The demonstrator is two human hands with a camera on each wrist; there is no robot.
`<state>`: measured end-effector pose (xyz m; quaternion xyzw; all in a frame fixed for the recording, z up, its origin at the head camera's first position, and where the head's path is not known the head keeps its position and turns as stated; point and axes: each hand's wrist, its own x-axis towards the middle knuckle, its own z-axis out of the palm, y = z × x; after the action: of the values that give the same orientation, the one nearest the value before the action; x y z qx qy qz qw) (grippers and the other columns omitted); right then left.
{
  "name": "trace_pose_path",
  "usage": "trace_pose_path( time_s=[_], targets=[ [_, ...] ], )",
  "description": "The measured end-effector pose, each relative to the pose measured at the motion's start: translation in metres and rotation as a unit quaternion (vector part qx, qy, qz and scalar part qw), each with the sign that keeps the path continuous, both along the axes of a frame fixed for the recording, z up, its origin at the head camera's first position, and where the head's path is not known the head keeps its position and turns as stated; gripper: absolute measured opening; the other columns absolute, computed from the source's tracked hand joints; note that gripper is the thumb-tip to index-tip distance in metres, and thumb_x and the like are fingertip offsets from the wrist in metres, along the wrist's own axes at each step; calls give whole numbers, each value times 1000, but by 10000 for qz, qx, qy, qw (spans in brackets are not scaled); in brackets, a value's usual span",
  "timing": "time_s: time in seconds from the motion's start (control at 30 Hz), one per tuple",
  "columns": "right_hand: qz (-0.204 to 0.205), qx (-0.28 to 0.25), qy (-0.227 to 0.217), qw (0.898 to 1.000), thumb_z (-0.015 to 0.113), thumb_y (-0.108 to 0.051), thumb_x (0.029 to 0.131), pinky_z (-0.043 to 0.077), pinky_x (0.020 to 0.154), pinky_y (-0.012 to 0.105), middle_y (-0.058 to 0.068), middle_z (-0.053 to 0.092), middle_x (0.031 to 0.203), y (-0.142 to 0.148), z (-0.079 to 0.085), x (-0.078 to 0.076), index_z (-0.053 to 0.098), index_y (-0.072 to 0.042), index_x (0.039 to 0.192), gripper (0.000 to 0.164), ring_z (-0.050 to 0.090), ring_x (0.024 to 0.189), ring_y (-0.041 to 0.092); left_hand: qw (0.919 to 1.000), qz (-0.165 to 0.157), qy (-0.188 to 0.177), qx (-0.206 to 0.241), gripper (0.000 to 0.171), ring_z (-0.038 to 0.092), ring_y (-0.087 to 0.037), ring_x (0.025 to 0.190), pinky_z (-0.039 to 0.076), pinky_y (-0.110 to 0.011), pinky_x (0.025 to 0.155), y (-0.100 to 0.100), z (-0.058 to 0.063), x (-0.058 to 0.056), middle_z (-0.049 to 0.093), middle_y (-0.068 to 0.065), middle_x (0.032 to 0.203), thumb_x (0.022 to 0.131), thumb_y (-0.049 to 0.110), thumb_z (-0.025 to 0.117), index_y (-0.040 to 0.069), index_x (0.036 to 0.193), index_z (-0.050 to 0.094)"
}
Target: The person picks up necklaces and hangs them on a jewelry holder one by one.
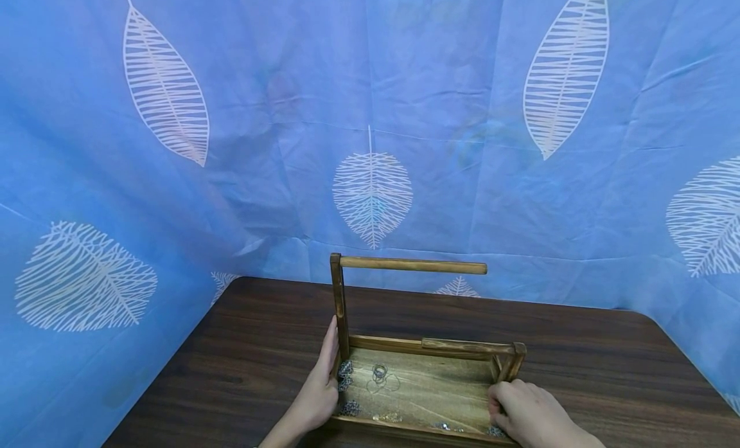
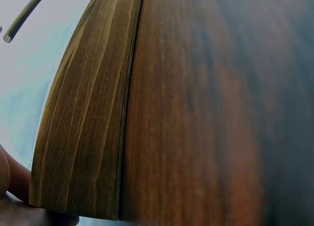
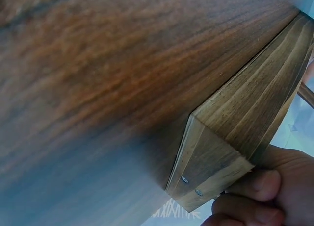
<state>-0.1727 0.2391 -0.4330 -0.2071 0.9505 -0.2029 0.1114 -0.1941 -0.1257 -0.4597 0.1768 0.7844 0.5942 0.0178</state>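
Note:
A wooden jewelry stand (image 1: 428, 380) with a shallow tray base rests on the table. From its left end rises a tall post (image 1: 340, 300) bearing a horizontal bar (image 1: 413, 264); a shorter post (image 1: 513, 361) with a lower bar (image 1: 465, 346) stands at the right. Inside the tray lie a thin chain (image 1: 379, 374) and several small shiny pieces (image 1: 387, 418). My left hand (image 1: 315, 390) presses along the stand's left end, fingers straight up beside the post. At the right end, my right hand (image 1: 528, 409) grips the side with curled fingers, also visible in the right wrist view.
The dark wood-grain table (image 1: 231, 358) has rounded back corners. Behind and around it hangs a blue cloth (image 1: 439, 197) with white leaf prints. Two small metal fasteners (image 3: 191, 186) show on the stand's corner in the right wrist view.

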Motion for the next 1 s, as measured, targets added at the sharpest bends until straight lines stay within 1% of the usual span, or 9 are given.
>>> trace_pose_path(
  time_s=[0.13,0.2,0.27,0.37,0.47,0.53,0.6,0.8,1.0],
  targets=[
    [-78,7,-15,10000,63,-4,92,20,48,25,-10,37,55,-2,0,0,53,-19,65,32,26,48,5,10000,12,-17,-8,114,0,-34,152,7,-58,117,0,0,0,-9,-9,167,74,-30,19,40,159,-11],
    [-105,20,-26,9999,63,-4,92,20,48,25,-10,36,55,-2,0,0,54,-19,65,33,26,48,6,10000,13,-34,-12,114,1,-35,151,8,-58,117,0,0,0,-9,-9,167,74,-30,19,40,159,-11],
    [-152,82,-53,9998,65,-5,92,22,47,25,-10,40,55,-3,0,0,56,-20,66,31,29,47,6,10000,17,-57,-24,114,1,-36,151,8,-59,117,0,0,0,-9,-10,167,74,-30,19,39,160,-11],
    [-218,188,-134,9995,72,-10,90,26,47,26,-9,47,56,-3,1,-1,59,-21,66,29,36,47,7,10000,23,-77,-40,114,2,-37,151,9,-59,116,-1,0,1,-9,-11,167,74,-30,20,39,160,-11],
    [-208,218,-182,9994,76,-13,87,29,47,26,-8,51,56,-2,2,-1,60,-23,65,28,39,47,8,9999,26,-86,-53,114,2,-37,151,9,-59,116,-1,0,1,-8,-11,167,74,-30,20,39,160,-11],
    [-155,146,-195,9996,75,-12,88,27,46,26,-8,49,54,-2,2,0,61,-23,63,31,36,47,7,9999,15,-100,-33,114,2,-36,151,9,-60,116,-1,0,1,-8,-11,167,74,-30,20,40,160,-10],
    [-97,29,-209,9997,72,-8,89,24,46,25,-9,45,52,-1,2,0,59,-23,60,35,32,46,6,9999,0,-120,-4,114,1,-36,151,8,-60,116,-1,1,1,-8,-11,167,74,-30,19,39,160,-10],
    [-29,-102,-160,9998,65,0,88,17,47,26,-11,29,51,-3,2,3,46,-25,55,45,21,47,6,9999,-10,-155,35,114,1,-36,151,9,-60,116,-1,1,1,-8,-11,167,74,-30,19,39,160,-10],
    [-4,-30,-30,10000,65,1,86,17,47,25,-12,28,51,-3,1,3,45,-24,55,45,21,47,5,9999,20,-129,21,114,2,-36,151,9,-60,116,0,2,2,-7,-10,167,75,-30,19,40,160,-10]
  ],
)
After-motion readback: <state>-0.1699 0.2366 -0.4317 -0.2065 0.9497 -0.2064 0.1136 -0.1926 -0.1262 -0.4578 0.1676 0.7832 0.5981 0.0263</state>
